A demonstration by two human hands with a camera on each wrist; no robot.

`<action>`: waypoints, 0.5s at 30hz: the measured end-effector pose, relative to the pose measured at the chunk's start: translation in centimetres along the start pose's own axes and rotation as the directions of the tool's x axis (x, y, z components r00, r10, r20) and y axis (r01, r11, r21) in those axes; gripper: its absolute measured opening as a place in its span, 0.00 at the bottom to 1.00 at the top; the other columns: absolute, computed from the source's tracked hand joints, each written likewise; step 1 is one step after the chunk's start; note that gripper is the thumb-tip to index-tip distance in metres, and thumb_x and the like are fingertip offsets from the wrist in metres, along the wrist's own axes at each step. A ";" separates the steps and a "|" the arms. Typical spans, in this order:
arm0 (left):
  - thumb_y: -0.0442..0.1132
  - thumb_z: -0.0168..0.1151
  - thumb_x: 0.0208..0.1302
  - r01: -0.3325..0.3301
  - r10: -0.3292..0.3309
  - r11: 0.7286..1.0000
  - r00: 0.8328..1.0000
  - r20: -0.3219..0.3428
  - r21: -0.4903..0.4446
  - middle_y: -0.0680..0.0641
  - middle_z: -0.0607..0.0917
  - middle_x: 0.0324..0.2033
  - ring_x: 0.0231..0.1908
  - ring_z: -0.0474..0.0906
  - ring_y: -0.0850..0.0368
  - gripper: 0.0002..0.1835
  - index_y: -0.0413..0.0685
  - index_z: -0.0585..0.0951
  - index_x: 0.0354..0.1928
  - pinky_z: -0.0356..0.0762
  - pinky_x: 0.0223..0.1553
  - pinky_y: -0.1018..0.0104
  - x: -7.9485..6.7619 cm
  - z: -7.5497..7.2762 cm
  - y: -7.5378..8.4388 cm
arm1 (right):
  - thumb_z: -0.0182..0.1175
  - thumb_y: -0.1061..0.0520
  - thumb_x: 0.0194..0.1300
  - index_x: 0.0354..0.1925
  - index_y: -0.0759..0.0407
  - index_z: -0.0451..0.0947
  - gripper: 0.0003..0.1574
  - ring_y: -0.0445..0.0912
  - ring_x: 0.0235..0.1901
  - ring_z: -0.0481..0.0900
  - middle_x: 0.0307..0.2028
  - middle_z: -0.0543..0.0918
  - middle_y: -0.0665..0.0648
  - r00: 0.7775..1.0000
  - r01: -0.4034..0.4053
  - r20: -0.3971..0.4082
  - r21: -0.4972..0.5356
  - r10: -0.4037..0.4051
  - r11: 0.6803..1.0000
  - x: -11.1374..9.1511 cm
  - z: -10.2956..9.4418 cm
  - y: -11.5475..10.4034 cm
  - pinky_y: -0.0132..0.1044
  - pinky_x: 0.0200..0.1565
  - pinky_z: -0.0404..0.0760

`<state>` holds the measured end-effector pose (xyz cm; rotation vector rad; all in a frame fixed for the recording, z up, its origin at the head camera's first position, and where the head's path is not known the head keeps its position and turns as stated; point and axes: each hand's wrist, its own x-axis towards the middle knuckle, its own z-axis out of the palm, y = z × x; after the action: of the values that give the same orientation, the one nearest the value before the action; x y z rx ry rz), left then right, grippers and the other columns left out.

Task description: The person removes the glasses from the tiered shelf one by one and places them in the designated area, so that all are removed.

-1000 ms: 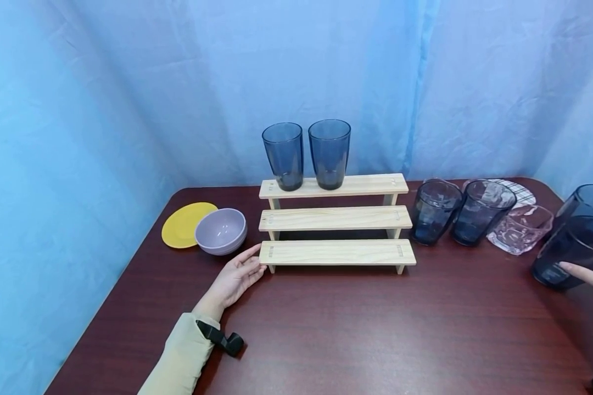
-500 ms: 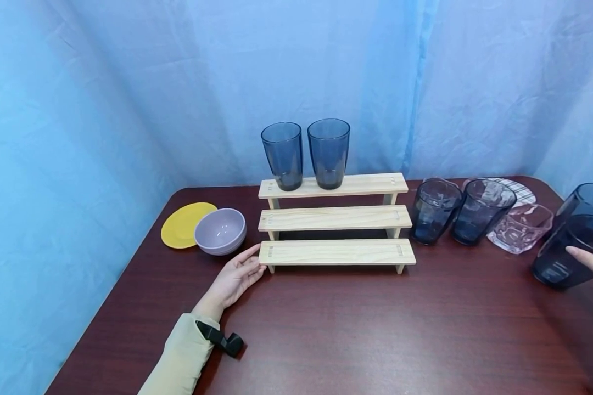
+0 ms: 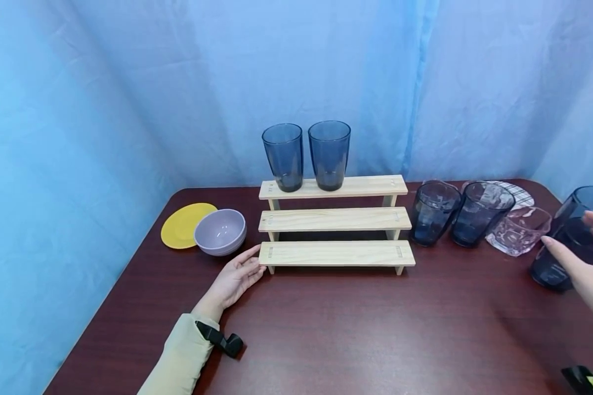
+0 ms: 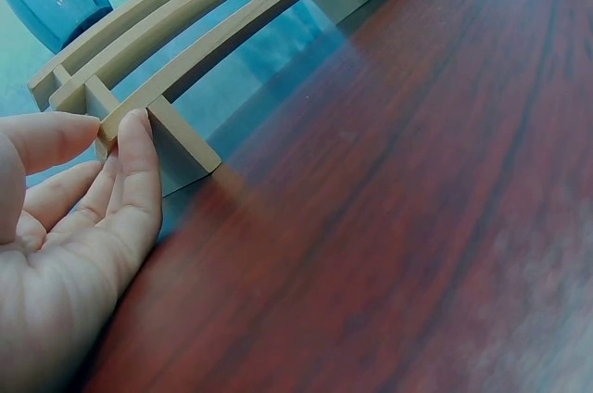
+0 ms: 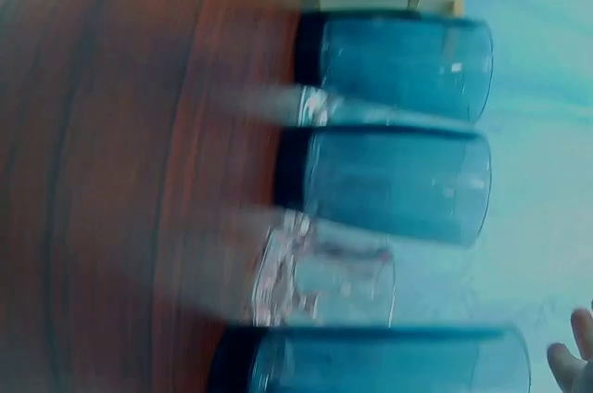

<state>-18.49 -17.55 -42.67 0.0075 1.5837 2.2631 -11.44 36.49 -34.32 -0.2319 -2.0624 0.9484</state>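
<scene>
A three-step wooden display stand (image 3: 336,253) stands mid-table. Two tall blue-grey glasses (image 3: 283,159) are upright on its top step, at the left. My left hand (image 3: 234,280) pinches the left end of the lowest step between thumb (image 4: 65,138) and fingers. At the far right, my right hand (image 3: 590,269) hovers in front of two more blue glasses (image 3: 548,270), thumb and fingers spread apart, partly hiding them. In the right wrist view, its fingertips (image 5: 563,365) show beside the rim of the nearest blue glass (image 5: 380,365), with nothing held.
Right of the stand are two blue glasses (image 3: 436,214) and a small pinkish clear glass (image 3: 519,230). A white checked plate (image 3: 516,191) lies behind them. To the left sit a lilac bowl (image 3: 221,230) and a yellow plate (image 3: 182,227). Blue curtains enclose the table.
My right hand has come further into view from the right edge, moving left and up over the far-right glasses with its fingers spread. The left hand and stand have stayed put.
</scene>
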 end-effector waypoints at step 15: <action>0.27 0.42 0.71 0.005 -0.005 1.000 1.000 0.000 0.020 0.54 0.76 0.37 0.36 0.79 0.67 0.31 0.41 0.49 0.73 0.78 0.46 0.76 -0.2 0.1 0.2 | 0.66 0.71 0.53 0.63 0.50 0.63 0.43 0.24 0.48 0.71 0.48 0.72 0.33 0.956 -0.053 0.292 0.193 -0.006 0.980 -1.4 4.7 -4.1 0.12 0.49 0.69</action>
<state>-18.33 -17.54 -42.39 0.0092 1.6039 2.2433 -13.42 30.44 -34.03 -0.0088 -2.2122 1.2578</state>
